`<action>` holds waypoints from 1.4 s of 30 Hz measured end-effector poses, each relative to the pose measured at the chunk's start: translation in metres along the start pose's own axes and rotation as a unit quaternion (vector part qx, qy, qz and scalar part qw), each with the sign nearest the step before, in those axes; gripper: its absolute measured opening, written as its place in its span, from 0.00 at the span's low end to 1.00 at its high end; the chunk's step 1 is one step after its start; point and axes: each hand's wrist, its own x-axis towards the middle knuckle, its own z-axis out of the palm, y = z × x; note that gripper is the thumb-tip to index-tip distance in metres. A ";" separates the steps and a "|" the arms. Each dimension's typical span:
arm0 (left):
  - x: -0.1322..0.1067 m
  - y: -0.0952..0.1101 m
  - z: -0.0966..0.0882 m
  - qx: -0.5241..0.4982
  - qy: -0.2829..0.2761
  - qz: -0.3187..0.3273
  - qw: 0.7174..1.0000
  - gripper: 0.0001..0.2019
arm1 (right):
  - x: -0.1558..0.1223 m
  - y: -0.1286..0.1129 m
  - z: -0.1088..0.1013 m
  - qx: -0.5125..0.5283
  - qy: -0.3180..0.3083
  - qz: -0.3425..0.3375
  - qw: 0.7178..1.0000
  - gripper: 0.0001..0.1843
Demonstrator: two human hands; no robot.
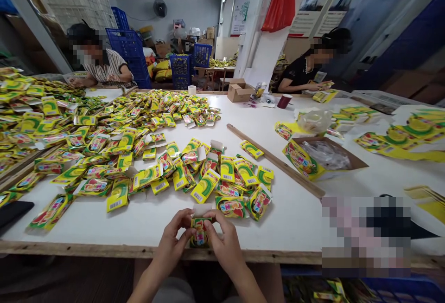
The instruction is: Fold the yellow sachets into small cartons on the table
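Observation:
At the table's front edge, a small yellow-and-green printed carton [199, 233] stands between my two hands, its pale top flap raised. My left hand [178, 233] grips its left side with thumb and fingers. On the opposite side, my right hand [221, 235] holds it too, the thumb pressed on the printed front. What the carton contains cannot be seen. Just beyond my hands lies a loose pile of similar cartons [227, 168], some with white flaps sticking out.
A wooden strip [274, 159] lies slantwise on the white table [292, 219]. To its right is an opened display box [321, 157] holding clear plastic. Large carton heaps [139, 117] spread leftward. Two people sit across the table. A blue crate [399, 289] stands below the right edge.

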 end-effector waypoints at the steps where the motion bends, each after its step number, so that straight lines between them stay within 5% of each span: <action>1: 0.001 0.002 -0.001 0.008 -0.007 0.005 1.000 0.14 | 0.002 -0.001 0.000 -0.004 0.001 -0.005 1.000 0.07; 8: 0.013 0.011 0.001 -0.045 -0.035 0.000 0.998 0.07 | -0.002 0.009 0.007 0.024 0.069 0.001 0.997 0.12; 10: 0.014 0.010 0.005 -0.097 -0.025 -0.003 0.995 0.08 | -0.005 0.012 0.007 0.021 0.081 0.001 0.996 0.18; 13: 0.013 0.010 0.009 -0.164 -0.007 -0.014 0.986 0.14 | -0.006 0.010 0.005 0.005 0.053 -0.029 0.998 0.11; 19: 0.012 0.017 0.006 -0.079 -0.028 0.011 0.996 0.08 | -0.006 0.003 0.000 -0.030 0.036 -0.053 0.997 0.07; 32: 0.017 0.022 0.012 -0.018 0.053 -0.027 0.998 0.10 | 0.006 -0.005 0.007 -0.050 0.062 -0.023 0.997 0.06; 42: 0.011 0.016 0.009 -0.003 0.046 0.012 0.999 0.08 | -0.001 0.008 0.009 0.004 0.048 -0.043 0.998 0.06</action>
